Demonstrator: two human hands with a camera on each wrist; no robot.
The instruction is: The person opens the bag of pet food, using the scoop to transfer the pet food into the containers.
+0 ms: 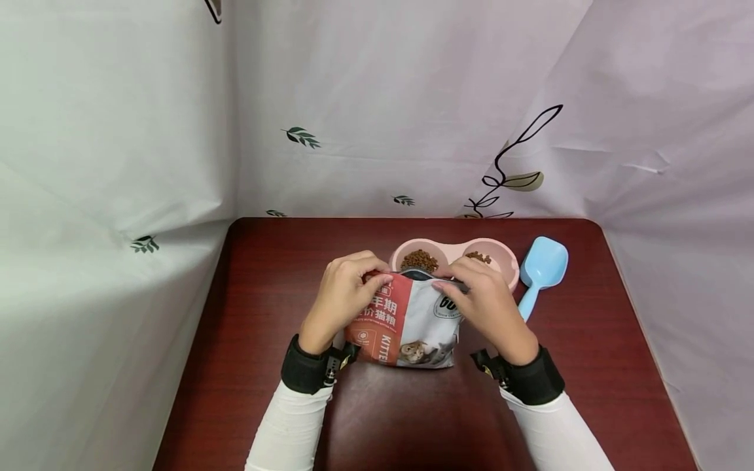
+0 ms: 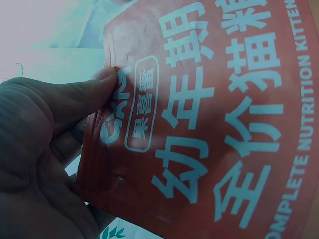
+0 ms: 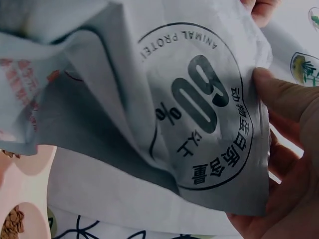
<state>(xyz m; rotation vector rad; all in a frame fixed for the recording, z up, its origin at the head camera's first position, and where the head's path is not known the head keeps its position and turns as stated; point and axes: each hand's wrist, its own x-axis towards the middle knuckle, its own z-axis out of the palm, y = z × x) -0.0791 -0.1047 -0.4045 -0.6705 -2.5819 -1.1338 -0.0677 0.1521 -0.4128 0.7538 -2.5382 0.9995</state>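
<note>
Both hands hold a red and white bag of kitten food (image 1: 406, 320) by its top edge, in front of the body. My left hand (image 1: 350, 288) pinches the red top corner, its thumb (image 2: 104, 82) on the printed front. At the white corner, my right hand (image 1: 483, 294) grips the edge, thumb in front and fingers behind. Between the hands the bag's mouth gapes a little, with dark lining showing. Behind the bag stands a pink double bowl (image 1: 450, 250), partly hidden by it and the right hand. Brown kibble (image 1: 419, 260) lies in both of its hollows.
A light blue scoop (image 1: 544, 261) lies right of the bowl, its handle toward me. The dark red table (image 1: 283, 261) has rounded far corners. Pale cloth with leaf prints (image 1: 377, 131) hangs behind it and along both sides.
</note>
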